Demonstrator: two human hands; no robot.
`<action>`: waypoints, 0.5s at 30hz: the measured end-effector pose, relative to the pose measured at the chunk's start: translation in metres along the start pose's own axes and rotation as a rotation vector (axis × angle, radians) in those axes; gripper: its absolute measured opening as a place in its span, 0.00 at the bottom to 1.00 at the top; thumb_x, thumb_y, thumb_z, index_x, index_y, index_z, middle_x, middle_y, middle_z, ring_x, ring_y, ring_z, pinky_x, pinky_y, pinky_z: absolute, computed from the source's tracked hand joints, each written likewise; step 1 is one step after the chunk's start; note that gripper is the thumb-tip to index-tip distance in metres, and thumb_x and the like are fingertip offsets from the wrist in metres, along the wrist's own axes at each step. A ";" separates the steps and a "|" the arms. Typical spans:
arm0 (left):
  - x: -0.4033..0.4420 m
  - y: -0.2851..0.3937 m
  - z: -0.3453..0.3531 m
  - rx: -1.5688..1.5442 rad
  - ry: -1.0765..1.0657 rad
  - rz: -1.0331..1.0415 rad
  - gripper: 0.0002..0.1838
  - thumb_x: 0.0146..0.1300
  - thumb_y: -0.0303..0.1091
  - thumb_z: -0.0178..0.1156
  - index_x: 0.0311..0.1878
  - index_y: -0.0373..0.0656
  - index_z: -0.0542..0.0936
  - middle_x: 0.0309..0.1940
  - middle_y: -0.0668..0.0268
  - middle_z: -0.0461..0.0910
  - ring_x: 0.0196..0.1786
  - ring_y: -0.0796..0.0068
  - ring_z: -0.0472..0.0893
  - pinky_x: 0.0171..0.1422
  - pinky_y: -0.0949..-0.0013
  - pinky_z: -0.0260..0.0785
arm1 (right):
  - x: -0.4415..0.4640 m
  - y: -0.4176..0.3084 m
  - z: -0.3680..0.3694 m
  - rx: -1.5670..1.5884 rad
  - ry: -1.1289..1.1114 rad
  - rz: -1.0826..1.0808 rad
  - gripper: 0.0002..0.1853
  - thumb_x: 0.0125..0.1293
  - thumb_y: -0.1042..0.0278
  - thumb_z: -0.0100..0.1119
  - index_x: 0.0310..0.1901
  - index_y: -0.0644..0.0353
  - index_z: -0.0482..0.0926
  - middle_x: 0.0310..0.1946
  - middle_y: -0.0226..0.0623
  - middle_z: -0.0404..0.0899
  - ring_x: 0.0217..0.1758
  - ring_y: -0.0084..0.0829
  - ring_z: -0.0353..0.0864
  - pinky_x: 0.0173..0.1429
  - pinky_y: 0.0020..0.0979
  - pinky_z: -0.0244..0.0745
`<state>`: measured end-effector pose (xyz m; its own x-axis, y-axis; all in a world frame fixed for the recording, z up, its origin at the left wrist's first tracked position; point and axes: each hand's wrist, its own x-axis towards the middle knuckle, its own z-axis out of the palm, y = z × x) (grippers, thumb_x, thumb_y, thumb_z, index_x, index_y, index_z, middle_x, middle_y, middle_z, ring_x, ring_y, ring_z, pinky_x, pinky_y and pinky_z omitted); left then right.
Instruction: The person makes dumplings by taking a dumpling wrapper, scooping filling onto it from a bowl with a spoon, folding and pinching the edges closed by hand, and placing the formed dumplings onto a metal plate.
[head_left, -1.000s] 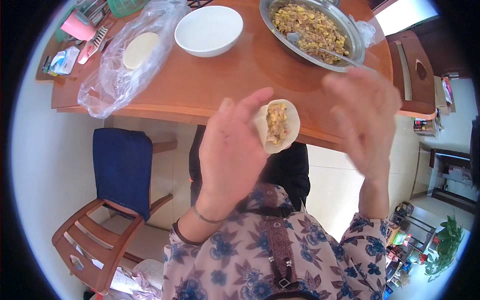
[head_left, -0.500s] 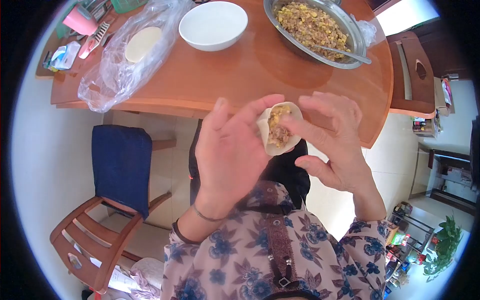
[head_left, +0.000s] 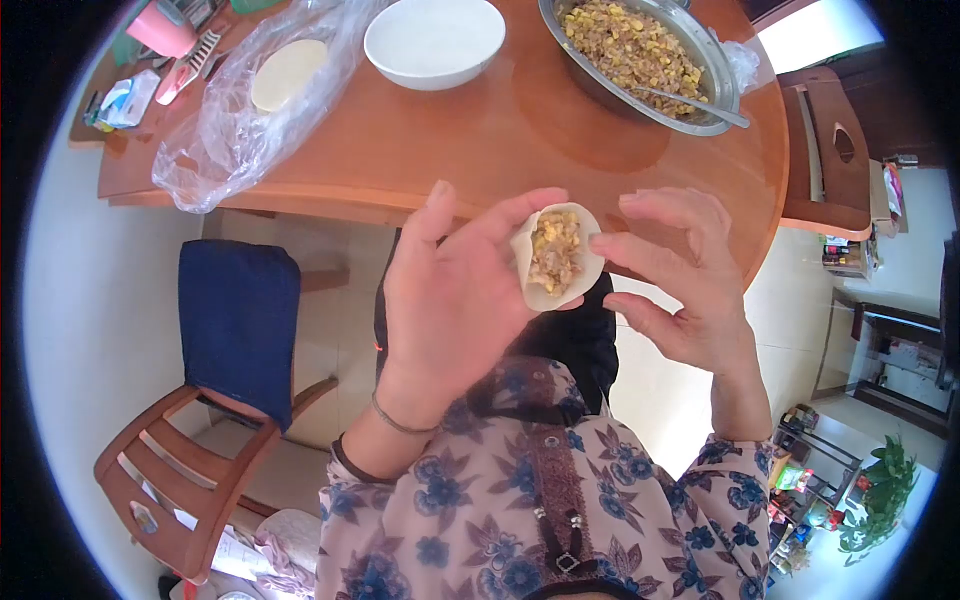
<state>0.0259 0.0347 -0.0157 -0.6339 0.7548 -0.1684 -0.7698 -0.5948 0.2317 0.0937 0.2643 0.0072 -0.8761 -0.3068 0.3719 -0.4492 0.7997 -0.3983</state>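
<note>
A round dumpling wrapper (head_left: 590, 270) lies cupped on the fingers of my left hand (head_left: 455, 290), its left side folded up. A mound of filling (head_left: 556, 255), yellow and brown bits, sits in its middle. My left thumb stands apart, pointing up, while the fingers under the wrapper are partly hidden. To the right, my right hand (head_left: 690, 270) has its fingers spread and curved with nothing between them. Its index fingertip is at the wrapper's right edge; whether it touches, I cannot tell.
On the wooden table (head_left: 450, 150) stand a white bowl (head_left: 435, 45) and a metal basin (head_left: 722, 75) of filling with a spoon (head_left: 690, 103). Another wrapper (head_left: 290, 76) lies on a plastic bag (head_left: 215, 150). A chair with a blue cover (head_left: 240, 330) is at left.
My right fingers have drawn back from over the filling to the wrapper's right edge, showing more of the filling. My left hand still holds the wrapper in nearly the same place.
</note>
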 end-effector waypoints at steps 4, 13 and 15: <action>0.002 0.007 -0.007 -0.024 -0.043 -0.078 0.49 0.75 0.70 0.39 0.75 0.27 0.59 0.70 0.46 0.69 0.68 0.53 0.75 0.67 0.43 0.73 | -0.001 0.005 -0.001 0.059 -0.013 -0.064 0.22 0.50 0.69 0.76 0.51 0.47 0.90 0.60 0.39 0.78 0.62 0.44 0.75 0.66 0.45 0.65; 0.005 0.005 -0.013 -0.018 -0.077 -0.118 0.49 0.75 0.70 0.37 0.75 0.27 0.59 0.68 0.43 0.69 0.67 0.51 0.77 0.61 0.44 0.80 | 0.004 -0.007 0.004 0.034 -0.048 -0.118 0.30 0.40 0.85 0.63 0.48 0.45 0.91 0.58 0.37 0.78 0.62 0.47 0.74 0.67 0.46 0.66; 0.005 0.006 -0.014 -0.018 -0.067 -0.108 0.49 0.75 0.70 0.37 0.75 0.27 0.59 0.68 0.42 0.69 0.66 0.51 0.78 0.61 0.44 0.80 | 0.003 -0.007 0.002 0.070 0.002 -0.060 0.31 0.40 0.85 0.62 0.47 0.44 0.91 0.57 0.35 0.79 0.61 0.47 0.75 0.67 0.47 0.65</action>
<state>0.0176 0.0310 -0.0286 -0.5413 0.8313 -0.1267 -0.8349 -0.5133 0.1987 0.0944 0.2566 0.0094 -0.8471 -0.3516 0.3985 -0.5117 0.7419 -0.4332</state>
